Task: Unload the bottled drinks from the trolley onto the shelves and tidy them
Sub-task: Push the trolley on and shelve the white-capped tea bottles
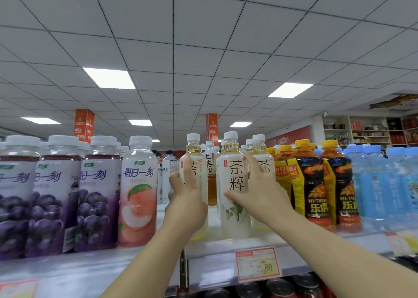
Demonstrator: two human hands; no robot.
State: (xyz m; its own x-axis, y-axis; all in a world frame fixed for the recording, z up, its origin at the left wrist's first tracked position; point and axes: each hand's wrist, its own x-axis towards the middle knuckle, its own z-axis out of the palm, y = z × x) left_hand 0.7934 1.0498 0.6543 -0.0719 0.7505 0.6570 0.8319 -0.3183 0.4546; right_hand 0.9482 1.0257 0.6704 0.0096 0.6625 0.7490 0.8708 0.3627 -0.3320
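Note:
Two white-capped tea bottles with pale labels stand at the front of the top shelf (226, 250). My left hand (185, 198) wraps round the left tea bottle (194, 157), covering most of its label. My right hand (255, 189) grips the right tea bottle (233, 184), thumb across its front and fingers behind its right side. More of the same tea bottles (262, 159) stand just behind and to the right. The trolley is out of view.
Left of my hands stand a peach drink bottle (138, 191) and purple grape drink bottles (49, 198). Yellow-capped Hi-Tiger bottles (309, 184) and blue water bottles (384, 184) fill the right. A price tag (257, 263) hangs on the shelf edge, with cans (278, 288) below.

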